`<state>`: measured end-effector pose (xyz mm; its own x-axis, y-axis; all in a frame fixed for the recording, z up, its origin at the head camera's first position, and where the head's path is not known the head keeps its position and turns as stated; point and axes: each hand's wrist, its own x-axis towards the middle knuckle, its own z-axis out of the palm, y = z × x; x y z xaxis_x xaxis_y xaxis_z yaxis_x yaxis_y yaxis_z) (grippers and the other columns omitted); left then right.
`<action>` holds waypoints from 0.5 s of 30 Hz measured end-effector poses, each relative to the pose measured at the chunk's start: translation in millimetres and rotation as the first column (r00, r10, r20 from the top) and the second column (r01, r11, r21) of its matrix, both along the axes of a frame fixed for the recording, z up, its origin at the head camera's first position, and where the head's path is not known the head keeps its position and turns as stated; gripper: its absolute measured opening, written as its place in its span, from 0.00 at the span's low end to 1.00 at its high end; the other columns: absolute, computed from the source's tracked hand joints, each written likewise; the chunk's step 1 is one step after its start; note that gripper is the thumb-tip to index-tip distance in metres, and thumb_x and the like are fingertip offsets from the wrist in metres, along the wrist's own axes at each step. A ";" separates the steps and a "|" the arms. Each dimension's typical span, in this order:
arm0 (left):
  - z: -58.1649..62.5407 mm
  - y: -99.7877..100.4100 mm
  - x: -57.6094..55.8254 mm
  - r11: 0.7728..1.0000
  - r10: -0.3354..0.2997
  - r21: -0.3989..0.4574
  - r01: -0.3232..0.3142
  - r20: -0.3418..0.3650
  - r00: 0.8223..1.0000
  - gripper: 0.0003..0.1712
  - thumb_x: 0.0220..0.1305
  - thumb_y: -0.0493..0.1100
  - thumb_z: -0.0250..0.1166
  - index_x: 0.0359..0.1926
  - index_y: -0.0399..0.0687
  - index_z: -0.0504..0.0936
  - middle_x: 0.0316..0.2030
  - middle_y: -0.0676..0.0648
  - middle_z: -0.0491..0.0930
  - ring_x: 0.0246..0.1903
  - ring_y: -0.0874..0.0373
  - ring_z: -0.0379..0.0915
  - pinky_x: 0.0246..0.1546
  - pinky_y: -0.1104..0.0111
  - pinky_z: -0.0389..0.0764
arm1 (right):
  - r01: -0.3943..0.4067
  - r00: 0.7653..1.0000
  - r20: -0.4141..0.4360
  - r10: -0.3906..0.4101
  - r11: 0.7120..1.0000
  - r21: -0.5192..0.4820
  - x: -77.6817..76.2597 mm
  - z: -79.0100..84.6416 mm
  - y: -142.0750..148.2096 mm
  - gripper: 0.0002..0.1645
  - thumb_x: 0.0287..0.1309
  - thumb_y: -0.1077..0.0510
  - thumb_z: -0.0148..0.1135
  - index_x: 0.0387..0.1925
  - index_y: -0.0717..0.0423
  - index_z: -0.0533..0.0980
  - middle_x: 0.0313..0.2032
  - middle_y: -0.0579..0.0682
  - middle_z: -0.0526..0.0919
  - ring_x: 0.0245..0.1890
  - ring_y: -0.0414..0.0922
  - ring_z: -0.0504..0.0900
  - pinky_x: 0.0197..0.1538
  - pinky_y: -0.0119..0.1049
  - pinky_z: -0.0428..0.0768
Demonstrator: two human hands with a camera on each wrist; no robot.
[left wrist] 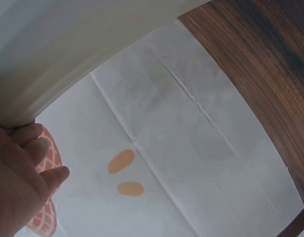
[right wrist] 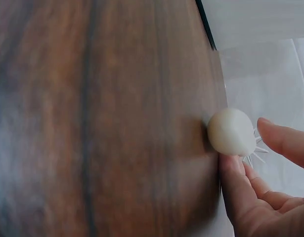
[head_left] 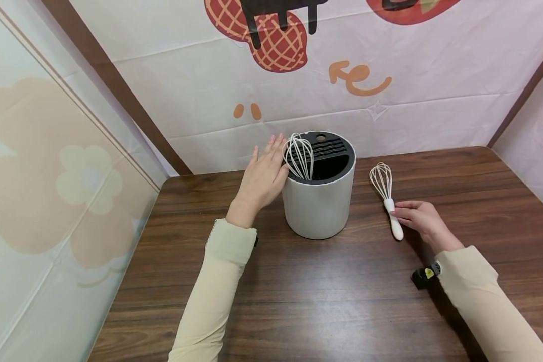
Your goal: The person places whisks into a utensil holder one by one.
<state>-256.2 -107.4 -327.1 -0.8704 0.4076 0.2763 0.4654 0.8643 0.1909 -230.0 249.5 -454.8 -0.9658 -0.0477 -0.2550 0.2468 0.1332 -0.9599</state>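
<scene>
Loose whisk point(head_left: 388, 205) just left of right hand point(head_left: 423, 221), the nearer; | axis near-right to far-left; | right thumb point(right wrist: 285, 143) parted, unclasped; | left hand point(head_left: 263, 176) relaxed against holder point(head_left: 319, 211)

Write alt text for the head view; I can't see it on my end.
The right hand touches the handle of a white whisk lying on a wooden table. The left hand rests against a pale round holder with a black slotted top, where a second whisk stands wires-up.
</scene>
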 end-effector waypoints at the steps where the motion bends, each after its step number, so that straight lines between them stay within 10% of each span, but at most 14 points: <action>1: 0.1 -0.1 0.0 1.000 0.000 0.001 0.000 -0.002 1.000 0.33 0.69 0.47 0.38 0.73 0.43 0.51 0.73 0.49 0.46 0.72 0.59 0.34 0.70 0.58 0.33 | 0.002 1.000 -0.005 -0.002 1.000 0.031 -0.7 -0.3 -0.9 0.33 0.59 0.64 0.59 0.58 0.82 0.60 0.34 0.41 0.75 0.32 0.26 0.77 0.40 0.23 0.79; 12: 0.3 -0.1 0.0 1.000 0.000 -0.011 0.000 -0.008 1.000 0.33 0.70 0.48 0.38 0.73 0.43 0.51 0.73 0.49 0.45 0.72 0.59 0.33 0.69 0.56 0.34 | -0.024 0.995 -0.078 0.065 0.894 0.447 -3.1 4.2 -5.8 0.29 0.48 0.56 0.71 0.46 0.75 0.74 0.32 0.48 0.80 0.28 0.34 0.73 0.32 0.27 0.75; 15: 0.1 0.6 0.1 1.000 -0.002 -0.012 0.002 -0.010 1.000 0.33 0.69 0.47 0.38 0.73 0.42 0.52 0.73 0.48 0.46 0.72 0.59 0.33 0.69 0.57 0.34 | -0.048 0.995 -0.064 0.079 0.919 0.392 -3.8 3.2 -3.3 0.27 0.49 0.59 0.69 0.45 0.77 0.74 0.28 0.45 0.79 0.27 0.33 0.75 0.32 0.27 0.77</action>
